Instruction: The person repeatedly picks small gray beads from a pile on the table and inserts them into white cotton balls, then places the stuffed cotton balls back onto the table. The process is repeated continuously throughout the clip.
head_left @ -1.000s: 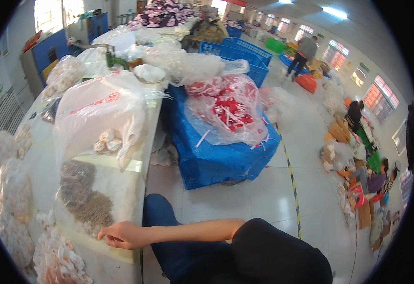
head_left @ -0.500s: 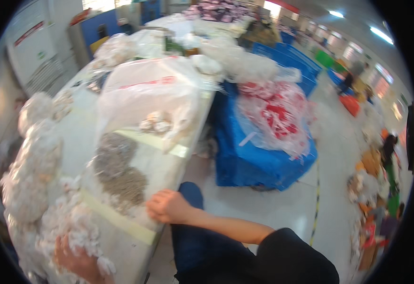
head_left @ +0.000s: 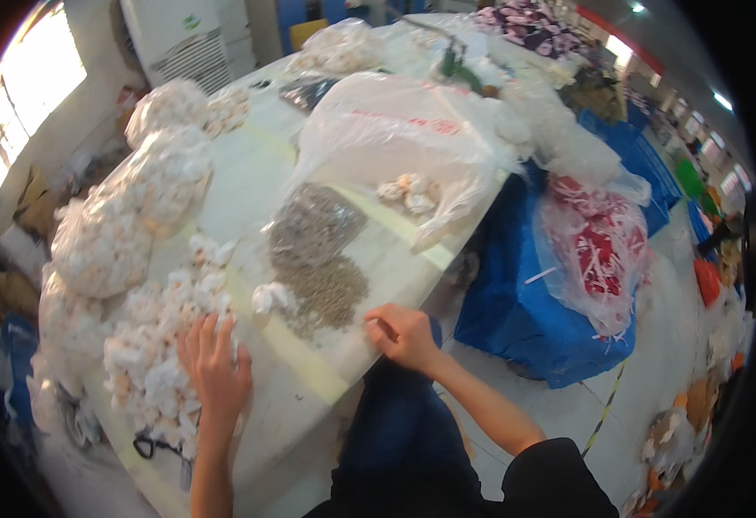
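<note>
My left hand lies with its fingers apart on the right edge of a loose pile of white, soft-looking crumpled pieces. At the table's right edge my right hand has curled fingers; whatever they pinch, if anything, is hidden. Just beside it spreads a heap of tiny grey-brown bits, with a clear plastic bag of similar bits behind. Between the white pile and that heap sits a small white clump. Farther back, a white plastic bag lies open-mouthed around several white and tan pieces.
Full clear bags of white pieces line the table's left side. A black-handled tool lies at the near left. Right of the table stands a blue container with a clear bag of red and white scraps.
The view has turned left. My left hand, earlier down among the white pieces, now rests on the pile's right edge. A white clump now shows beside the grey-brown heap. My right hand stays near the edge.
</note>
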A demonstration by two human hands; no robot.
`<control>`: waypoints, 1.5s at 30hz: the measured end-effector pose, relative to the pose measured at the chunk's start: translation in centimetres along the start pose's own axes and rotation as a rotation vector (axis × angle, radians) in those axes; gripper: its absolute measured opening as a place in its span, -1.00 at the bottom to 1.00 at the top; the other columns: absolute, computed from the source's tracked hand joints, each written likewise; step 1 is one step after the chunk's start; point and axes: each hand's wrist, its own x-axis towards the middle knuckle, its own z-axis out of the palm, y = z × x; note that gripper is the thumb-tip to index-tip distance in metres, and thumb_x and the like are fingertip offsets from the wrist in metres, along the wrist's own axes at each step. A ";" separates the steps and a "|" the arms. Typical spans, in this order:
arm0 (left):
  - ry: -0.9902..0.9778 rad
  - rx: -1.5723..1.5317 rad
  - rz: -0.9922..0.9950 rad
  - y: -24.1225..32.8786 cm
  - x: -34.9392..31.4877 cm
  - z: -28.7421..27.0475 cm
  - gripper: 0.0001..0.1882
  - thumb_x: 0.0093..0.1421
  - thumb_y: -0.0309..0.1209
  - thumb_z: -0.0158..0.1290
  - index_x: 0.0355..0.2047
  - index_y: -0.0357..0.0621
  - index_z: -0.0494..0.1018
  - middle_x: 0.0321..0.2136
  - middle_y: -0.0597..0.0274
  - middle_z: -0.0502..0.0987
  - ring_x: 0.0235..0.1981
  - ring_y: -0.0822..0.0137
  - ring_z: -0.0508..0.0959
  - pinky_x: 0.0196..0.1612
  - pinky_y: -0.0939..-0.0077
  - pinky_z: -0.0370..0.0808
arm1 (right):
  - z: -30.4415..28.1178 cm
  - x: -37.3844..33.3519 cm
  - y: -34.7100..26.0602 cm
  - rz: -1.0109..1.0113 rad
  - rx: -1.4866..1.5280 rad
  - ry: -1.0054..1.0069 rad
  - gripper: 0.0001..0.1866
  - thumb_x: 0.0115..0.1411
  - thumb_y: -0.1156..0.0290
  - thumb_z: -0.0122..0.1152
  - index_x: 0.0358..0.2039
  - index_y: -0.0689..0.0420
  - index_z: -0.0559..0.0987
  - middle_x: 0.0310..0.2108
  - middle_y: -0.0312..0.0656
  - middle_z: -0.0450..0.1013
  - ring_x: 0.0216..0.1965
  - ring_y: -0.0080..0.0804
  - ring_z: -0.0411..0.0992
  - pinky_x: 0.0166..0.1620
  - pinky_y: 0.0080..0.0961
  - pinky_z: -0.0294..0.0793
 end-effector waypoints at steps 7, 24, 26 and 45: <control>-0.010 -0.197 -0.108 2.8 5.6 2.1 -0.55 0.12 -0.41 0.25 0.05 -0.15 0.56 -0.04 0.06 0.61 0.07 0.03 0.55 0.20 0.10 0.38 | 3.1 0.0 0.4 -0.114 -0.162 0.239 -0.92 0.19 0.42 0.31 -0.46 0.07 0.64 -0.54 -0.26 0.51 -0.55 -0.24 0.49 -0.45 -0.32 0.44; 0.100 0.420 -0.382 -9.1 3.6 -3.9 -0.88 0.22 -0.39 0.22 -0.22 -0.01 0.64 -0.19 0.26 0.61 -0.11 0.18 0.58 0.08 0.16 0.37 | 3.7 -0.6 0.4 -0.200 -0.128 0.312 -0.95 0.17 0.49 0.26 -0.44 0.11 0.63 -0.56 -0.23 0.44 -0.55 -0.20 0.39 -0.43 -0.28 0.36; 0.094 0.414 -0.353 -10.8 1.6 -3.3 -0.91 0.23 -0.37 0.20 -0.27 -0.02 0.64 -0.18 0.28 0.61 -0.10 0.15 0.57 0.09 0.13 0.34 | 3.5 -0.2 0.1 -0.151 -0.046 0.265 -0.95 0.21 0.49 0.25 -0.38 0.12 0.65 -0.57 -0.22 0.43 -0.57 -0.26 0.38 -0.45 -0.32 0.35; -0.211 -0.675 -0.061 4.5 -2.5 4.3 -0.93 0.18 -0.57 0.20 -0.33 -0.16 0.57 -0.61 0.26 0.51 -0.66 0.35 0.49 -0.55 0.41 0.41 | -8.5 20.6 13.2 0.350 -0.826 -0.134 -0.32 0.30 -0.18 0.23 0.18 0.13 0.56 0.07 0.09 0.54 0.12 0.15 0.51 0.19 0.01 0.45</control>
